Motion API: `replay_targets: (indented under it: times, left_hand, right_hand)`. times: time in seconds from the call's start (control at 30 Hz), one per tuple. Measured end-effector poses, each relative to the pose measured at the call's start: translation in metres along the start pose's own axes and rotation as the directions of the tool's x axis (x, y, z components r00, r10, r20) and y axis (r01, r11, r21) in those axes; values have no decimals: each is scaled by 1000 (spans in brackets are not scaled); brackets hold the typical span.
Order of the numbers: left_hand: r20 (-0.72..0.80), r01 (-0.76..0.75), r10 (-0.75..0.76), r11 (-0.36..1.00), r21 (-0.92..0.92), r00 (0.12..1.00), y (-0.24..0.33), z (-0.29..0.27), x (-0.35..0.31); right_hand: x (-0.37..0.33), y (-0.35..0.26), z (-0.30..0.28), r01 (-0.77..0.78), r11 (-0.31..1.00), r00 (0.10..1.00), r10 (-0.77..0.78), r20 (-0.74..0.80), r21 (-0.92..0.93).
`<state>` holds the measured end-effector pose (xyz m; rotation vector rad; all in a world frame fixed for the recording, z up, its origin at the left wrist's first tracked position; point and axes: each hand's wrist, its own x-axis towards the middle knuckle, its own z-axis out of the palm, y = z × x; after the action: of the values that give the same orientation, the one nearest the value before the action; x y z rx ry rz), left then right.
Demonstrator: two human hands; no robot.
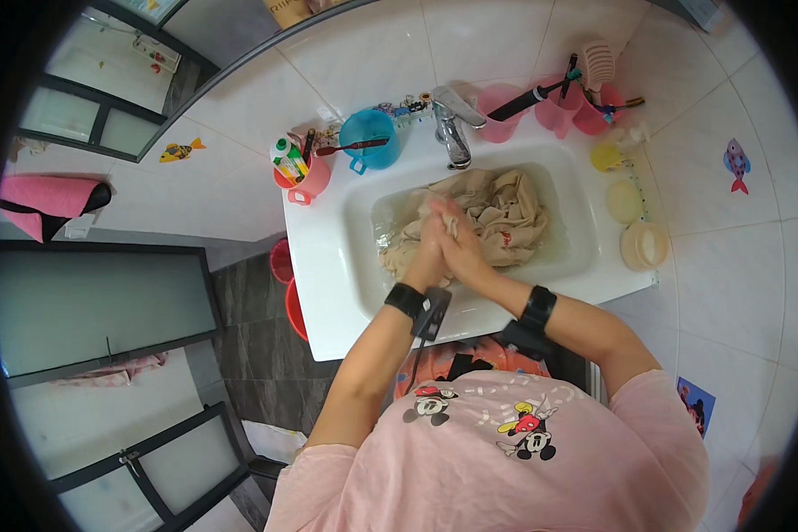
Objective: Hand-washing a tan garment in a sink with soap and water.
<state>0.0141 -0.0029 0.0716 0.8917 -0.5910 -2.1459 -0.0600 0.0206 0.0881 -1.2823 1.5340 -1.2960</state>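
A wet beige cloth garment (510, 213) with a small red mark lies bunched in the water of the white sink (581, 253). Over its left half, my left hand (429, 246) and my right hand (461, 246) are pressed against each other, palm toward palm. A pale fold of the garment appears caught between them. Both sets of fingers are closed and somewhat blurred, so their exact grip is partly hidden. Behind my hands, the chrome faucet (453, 133) stands at the sink's back edge.
Along the back ledge stand a pink cup (303, 182) with tubes, a blue cup (374, 142) with a toothbrush across it, and several more pink cups (498, 115). On the right rim are a pump bottle (606, 157), a yellow soap (625, 202) and a round tub (645, 246).
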Motion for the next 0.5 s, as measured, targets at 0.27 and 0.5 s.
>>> replay_targets:
  times: [0.27, 0.5]
  left_hand:
    - [35, -18, 23, 987, -157, 999, -17, -33, 10]
    - [61, 26, -15, 984, -176, 998, 3, 41, -26]
  right_hand:
    - [3, -28, 1, -115, 993, 992, 116, -39, 35]
    - [50, -28, -43, -547, 835, 828, 531, 178, 57]
